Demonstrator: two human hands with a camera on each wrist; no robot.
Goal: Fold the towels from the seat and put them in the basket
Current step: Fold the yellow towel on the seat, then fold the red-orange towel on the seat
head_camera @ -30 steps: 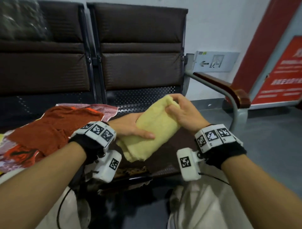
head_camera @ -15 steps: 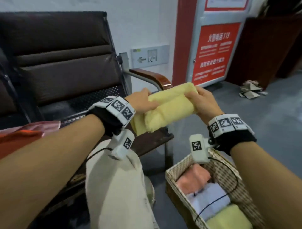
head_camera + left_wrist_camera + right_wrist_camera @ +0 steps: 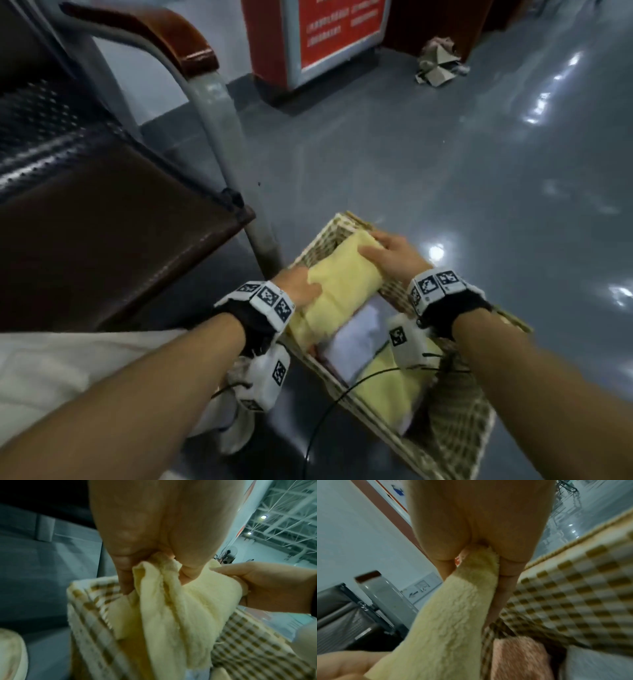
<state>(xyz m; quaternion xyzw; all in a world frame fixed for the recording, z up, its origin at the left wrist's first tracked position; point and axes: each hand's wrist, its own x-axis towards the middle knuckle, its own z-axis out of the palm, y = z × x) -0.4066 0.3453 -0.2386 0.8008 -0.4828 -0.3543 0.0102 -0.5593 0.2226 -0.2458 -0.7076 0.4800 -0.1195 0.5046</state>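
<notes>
A folded yellow towel hangs over the far end of the woven checked basket on the floor. My left hand grips its near-left end, thumb on top; my right hand grips its far-right end. In the left wrist view the left hand pinches the yellow towel above the basket wall. In the right wrist view the right hand clamps the yellow towel beside the basket wall. In the basket lie a white towel, another yellow towel and a pink towel.
The brown seat with its grey steel leg and wooden armrest stands left of the basket. A red sign stand and crumpled paper sit at the back on the glossy grey floor. My shoe is beside the basket.
Both hands carried the folded yellow towel from above the seat, right and down, to the far end of the basket. My view swung from the seats down to the floor.
</notes>
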